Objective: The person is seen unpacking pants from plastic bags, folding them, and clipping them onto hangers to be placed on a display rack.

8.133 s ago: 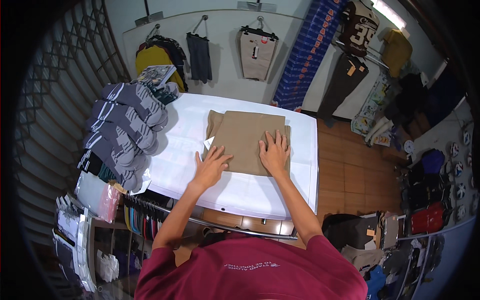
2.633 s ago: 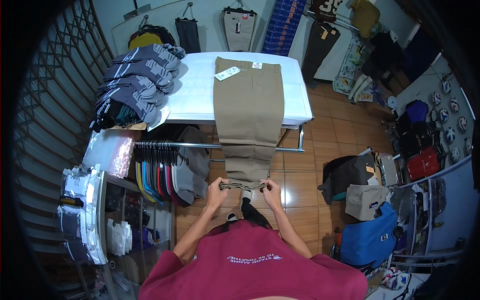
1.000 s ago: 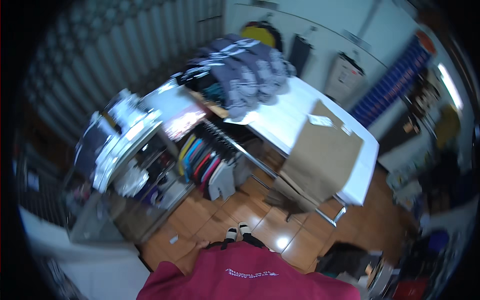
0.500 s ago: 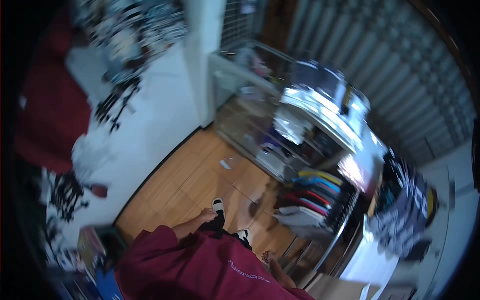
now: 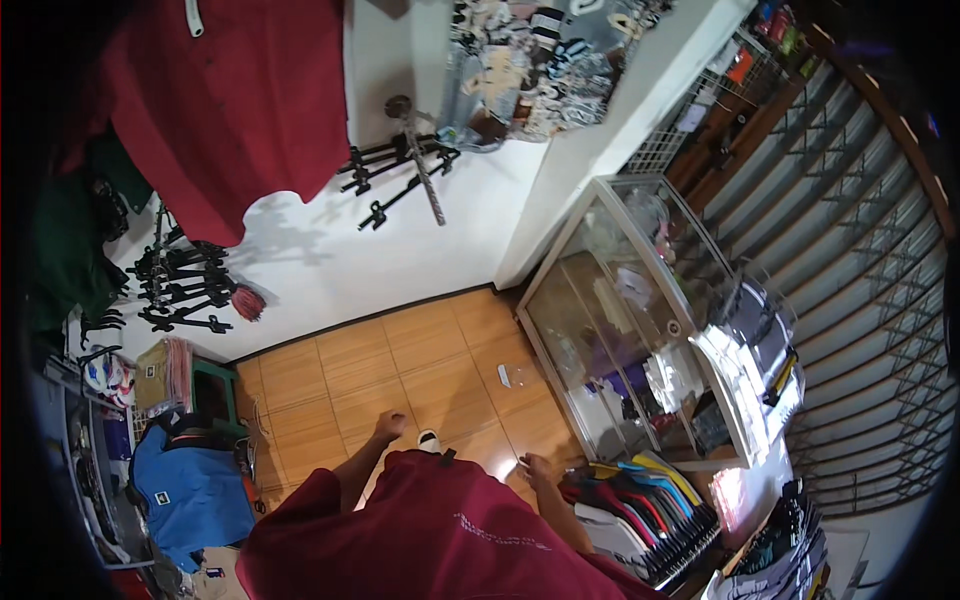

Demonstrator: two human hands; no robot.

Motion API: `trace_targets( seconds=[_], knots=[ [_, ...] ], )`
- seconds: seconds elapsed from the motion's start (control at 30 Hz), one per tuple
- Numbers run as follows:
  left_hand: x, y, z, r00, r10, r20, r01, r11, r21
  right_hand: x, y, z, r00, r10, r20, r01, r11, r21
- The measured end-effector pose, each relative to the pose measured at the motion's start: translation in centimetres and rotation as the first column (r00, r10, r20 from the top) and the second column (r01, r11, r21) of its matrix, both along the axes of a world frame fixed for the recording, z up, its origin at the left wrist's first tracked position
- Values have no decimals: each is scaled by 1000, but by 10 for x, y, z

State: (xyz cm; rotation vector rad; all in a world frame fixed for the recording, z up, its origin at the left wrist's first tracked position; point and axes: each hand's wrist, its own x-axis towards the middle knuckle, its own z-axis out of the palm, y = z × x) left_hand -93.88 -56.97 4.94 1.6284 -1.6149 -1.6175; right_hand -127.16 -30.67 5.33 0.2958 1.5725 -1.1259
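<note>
Both arms hang low beside the body, so neither hand is working on anything. The left hand [image 5: 388, 425] hangs over the tiled floor [image 5: 330, 375], well to the left of the glass display case [image 5: 620, 300]. Its fingers [image 5: 396, 417] look slack and released, with nothing in them, as a hand drops when a person stands or walks. The right hand [image 5: 535, 468] is just below the near corner of the case and just beside a stack of folded coloured garments [image 5: 640, 490], the nearest thing to either hand. It is too small and too far turned away to tell whether its fingers are curled on something or free. The stack sits at the foot of the case, with the folds facing out and the colours in a row, probably so that each piece can be picked out by its edge. One pale shoe [image 5: 428, 440] shows between the two hands, left of the case. Further left of the case, a red garment [image 5: 220, 100] hangs flat against the white wall [image 5: 330, 260]. Black hangers [image 5: 400, 175] stand out from the wall beside the garment, kept off the floor and in reach. A blue bag [image 5: 190, 490] rests low against the wall, far to the left of the case and clear of the walkway.
</note>
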Motion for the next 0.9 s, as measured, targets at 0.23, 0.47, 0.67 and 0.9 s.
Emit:
trace_targets(
  seconds=[0.23,0.47,0.67,0.9],
  knots=[
    [-77,-146,128,865,113,-489,-297,901,-317,-13,-182,98,973,164,-162,-185,974,-129],
    [-108,-227,300,790,219,-572,-537,698,-474,-33,-325,162,925,291,-244,-357,885,-298],
    [-108,-254,301,752,165,-639,-524,738,-426,-49,-408,215,913,329,-242,-405,803,-438],
    [-116,-269,294,671,215,-710,-637,658,-403,-94,-483,233,901,374,-221,-434,758,-487]
  ],
)
